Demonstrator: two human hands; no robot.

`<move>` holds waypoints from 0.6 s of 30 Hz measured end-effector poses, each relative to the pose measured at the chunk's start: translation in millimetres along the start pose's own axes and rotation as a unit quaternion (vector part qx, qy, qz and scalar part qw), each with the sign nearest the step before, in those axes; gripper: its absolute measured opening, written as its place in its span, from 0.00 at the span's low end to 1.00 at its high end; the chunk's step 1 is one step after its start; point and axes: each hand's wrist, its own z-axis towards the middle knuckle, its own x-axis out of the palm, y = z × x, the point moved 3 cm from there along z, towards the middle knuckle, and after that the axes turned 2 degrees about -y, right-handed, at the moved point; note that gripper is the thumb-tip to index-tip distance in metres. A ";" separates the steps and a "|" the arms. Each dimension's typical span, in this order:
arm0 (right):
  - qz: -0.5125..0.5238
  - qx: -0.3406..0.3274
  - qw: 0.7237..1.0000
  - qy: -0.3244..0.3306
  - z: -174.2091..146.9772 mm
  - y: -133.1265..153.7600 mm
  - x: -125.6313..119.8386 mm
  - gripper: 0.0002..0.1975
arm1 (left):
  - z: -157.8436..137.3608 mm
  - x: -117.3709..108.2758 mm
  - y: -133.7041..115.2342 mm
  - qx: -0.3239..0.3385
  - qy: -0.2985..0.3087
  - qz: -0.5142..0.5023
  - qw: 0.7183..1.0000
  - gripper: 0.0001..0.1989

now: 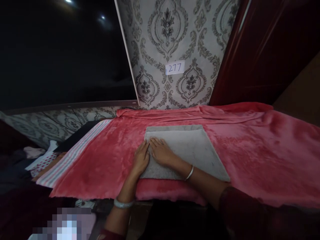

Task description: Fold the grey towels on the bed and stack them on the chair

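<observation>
A folded grey cloth (192,150) with a soft, plush-like surface lies flat on a pink-red plush blanket (105,156). Its far edge shows two layers, one slightly behind the other. My left hand (141,157) rests along the cloth's left edge, fingers stretched forward to the far left corner. Beside it, my right hand (161,150) lies flat on top of the cloth near that same corner, its fingers extended. The fingertips of both hands are close together. Neither hand grips anything that I can see.
A large dark TV screen (62,53) stands behind on the left. A paper marked 277 (175,68) is on the patterned wall (167,30). Dark red glossy furniture (270,50) rises at right. A striped cloth edge (75,153) and a dotted item (42,164) lie left.
</observation>
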 end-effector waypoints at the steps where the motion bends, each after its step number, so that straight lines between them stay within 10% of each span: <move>1: -0.003 -0.006 1.000 -0.003 0.7 -2.0 5.9 0.32 | -1.4 2.6 0.9 0.002 0.006 0.012 1.000 0.27; 18: -0.121 0.280 0.952 0.005 -113.4 -189.1 -29.5 0.37 | -3.0 3.0 0.6 -0.008 0.031 -0.001 1.000 0.26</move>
